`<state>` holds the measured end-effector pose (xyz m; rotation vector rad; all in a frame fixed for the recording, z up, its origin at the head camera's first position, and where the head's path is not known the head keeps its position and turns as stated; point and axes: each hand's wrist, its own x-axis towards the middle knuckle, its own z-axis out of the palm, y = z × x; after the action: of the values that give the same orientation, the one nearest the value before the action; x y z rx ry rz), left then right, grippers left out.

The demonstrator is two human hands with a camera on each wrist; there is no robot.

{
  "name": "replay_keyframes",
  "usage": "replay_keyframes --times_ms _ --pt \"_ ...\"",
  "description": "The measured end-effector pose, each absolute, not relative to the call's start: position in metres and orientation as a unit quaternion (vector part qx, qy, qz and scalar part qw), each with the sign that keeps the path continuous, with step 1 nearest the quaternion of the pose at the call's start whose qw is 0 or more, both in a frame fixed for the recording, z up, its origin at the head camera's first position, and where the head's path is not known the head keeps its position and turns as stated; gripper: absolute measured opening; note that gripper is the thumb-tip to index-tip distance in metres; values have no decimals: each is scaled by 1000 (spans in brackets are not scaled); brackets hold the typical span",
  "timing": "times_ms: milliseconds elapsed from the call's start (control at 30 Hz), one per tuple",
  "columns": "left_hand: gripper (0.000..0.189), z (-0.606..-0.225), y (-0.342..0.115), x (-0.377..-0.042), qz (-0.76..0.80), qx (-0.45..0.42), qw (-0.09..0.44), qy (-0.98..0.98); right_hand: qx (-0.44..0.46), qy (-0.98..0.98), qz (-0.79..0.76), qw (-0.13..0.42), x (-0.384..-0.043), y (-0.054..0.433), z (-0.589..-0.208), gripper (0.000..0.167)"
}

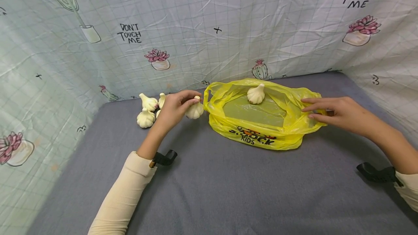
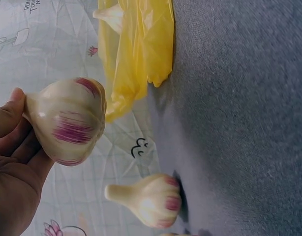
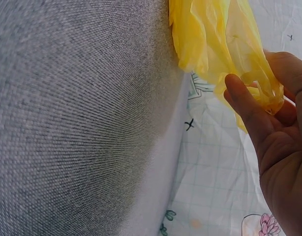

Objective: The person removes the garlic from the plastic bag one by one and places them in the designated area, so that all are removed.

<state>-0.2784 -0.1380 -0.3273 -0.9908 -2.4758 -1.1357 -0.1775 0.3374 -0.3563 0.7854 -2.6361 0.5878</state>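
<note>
My left hand (image 1: 174, 107) pinches a garlic bulb (image 1: 195, 111) by its neck, just left of the yellow plastic bag (image 1: 222, 128). In the left wrist view this bulb (image 2: 70, 123) shows purple streaks, with the thumb and fingers at its stem. The bag lies with its mouth spread wide, and another garlic bulb (image 1: 256, 94) shows inside the opening, near the back. At the bag's right end, my right hand (image 1: 343, 113) holds the rim between thumb and fingers; the right wrist view shows crumpled yellow plastic (image 3: 261, 91) there.
Several more garlic bulbs (image 1: 146, 118) stand in a cluster on the grey cloth (image 1: 209, 191), left of the bag and partly behind the left hand. A printed curtain (image 1: 196, 28) hangs behind and along both sides. Black wrist mounts (image 1: 166, 157) stick out from both wrists.
</note>
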Motion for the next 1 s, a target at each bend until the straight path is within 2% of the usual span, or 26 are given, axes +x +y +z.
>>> replay_keyframes --times_ms 433,1000 --pt "19 -337 -150 -289 -398 -295 120 -860 272 -928 201 156 -178 337 -355 34" --pt "15 -339 -161 -289 -388 -281 136 -867 278 -926 203 156 -179 337 -357 34"
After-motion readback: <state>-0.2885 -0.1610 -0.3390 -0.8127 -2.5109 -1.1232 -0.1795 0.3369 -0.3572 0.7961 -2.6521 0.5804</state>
